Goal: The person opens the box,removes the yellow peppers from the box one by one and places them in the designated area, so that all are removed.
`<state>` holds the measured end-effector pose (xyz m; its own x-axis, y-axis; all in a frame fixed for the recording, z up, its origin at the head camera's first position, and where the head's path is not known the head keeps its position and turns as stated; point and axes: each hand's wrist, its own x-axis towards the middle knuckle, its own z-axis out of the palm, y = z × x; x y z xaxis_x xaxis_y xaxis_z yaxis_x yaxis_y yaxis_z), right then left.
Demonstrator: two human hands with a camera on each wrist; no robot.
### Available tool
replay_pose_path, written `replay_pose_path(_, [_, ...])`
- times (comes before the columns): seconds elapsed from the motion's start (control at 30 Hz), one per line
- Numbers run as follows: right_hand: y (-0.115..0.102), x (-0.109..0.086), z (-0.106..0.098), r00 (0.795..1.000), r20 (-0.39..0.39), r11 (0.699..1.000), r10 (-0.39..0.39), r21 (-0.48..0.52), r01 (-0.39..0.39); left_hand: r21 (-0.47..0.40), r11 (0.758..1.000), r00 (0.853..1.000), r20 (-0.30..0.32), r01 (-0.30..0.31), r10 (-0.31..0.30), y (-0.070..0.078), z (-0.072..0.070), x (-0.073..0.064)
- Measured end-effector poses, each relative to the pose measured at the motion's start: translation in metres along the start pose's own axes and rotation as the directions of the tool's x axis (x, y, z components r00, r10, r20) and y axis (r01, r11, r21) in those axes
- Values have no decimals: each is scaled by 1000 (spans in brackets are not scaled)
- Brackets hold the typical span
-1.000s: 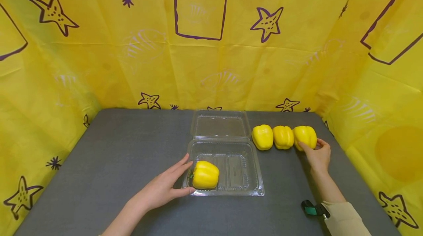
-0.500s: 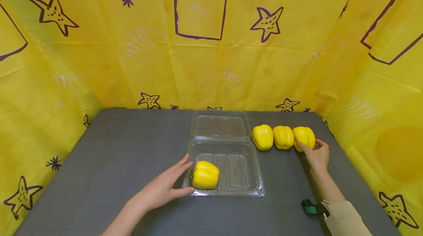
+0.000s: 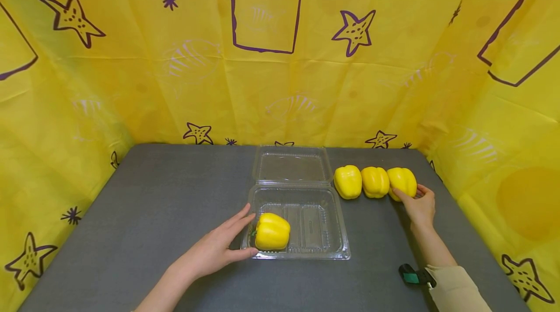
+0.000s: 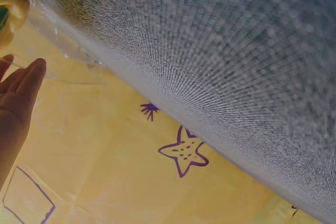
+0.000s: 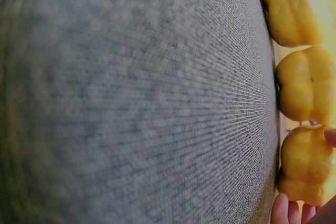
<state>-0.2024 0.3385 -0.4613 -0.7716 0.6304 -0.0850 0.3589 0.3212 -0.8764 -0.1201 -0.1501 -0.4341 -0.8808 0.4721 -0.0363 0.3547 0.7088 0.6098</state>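
Observation:
In the head view, a clear plastic clamshell box [image 3: 306, 255] lies unfolded with its lid [image 3: 292, 164] toward the back wall. One yellow bell pepper [image 3: 272, 232] lies on its side in the box's front left corner, green stem to the left. My left hand [image 3: 210, 249] rests at the box's left edge, fingers extended and thumb at the front corner. Right of the box, three yellow bell peppers stand in a row. My right hand [image 3: 422, 207] holds the rightmost bell pepper [image 3: 403, 182] between thumb and fingers; the right wrist view shows its fingers [image 5: 281, 211] beside that pepper.
The left bell pepper [image 3: 348, 182] and middle bell pepper [image 3: 376, 182] stand close together beside the lid. A grey cloth covers the table [image 3: 175, 195]. Yellow printed curtains [image 3: 284, 88] enclose its back and sides. A black strap [image 3: 415, 275] lies at my right sleeve.
My right hand has shifted the rightmost bell pepper slightly left, toward the middle one. The left hand and the box have stayed in place.

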Motion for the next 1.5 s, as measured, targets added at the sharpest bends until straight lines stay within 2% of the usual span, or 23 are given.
replay_pose_path(0.43, [-6, -4, -4, 999, -15, 999, -30, 34, 30, 2, 1000, 1000, -12, -12, 12, -2, 1, 0])
replay_pose_path(0.73, [-14, -11, -4, 987, -88, 990, -134, 26, 136, 1, 1000, 1000, -11, -6, 6, -1, 1, 0])
replay_pose_path(1.0, [-28, -24, 0, 959, -147, 966, -243, 55, 253, 4, 1000, 1000, -9, -6, 6, -1, 1, 1])
replay_pose_path(1.13, [-35, -33, 3, 951, -123, 952, -284, 81, 295, 4, 1000, 1000, -8, -7, 7, -1, 1, 1])
replay_pose_path(1.33, [-46, -47, 11, 949, -58, 938, -310, 141, 315, 0, 1000, 1000, -4, -3, 3, -1, 1, 0])
replay_pose_path(1.5, [-51, -58, 20, 939, -7, 923, -345, 179, 340, -4, 1000, 1000, -1, -1, 1, -1, 1, 0])
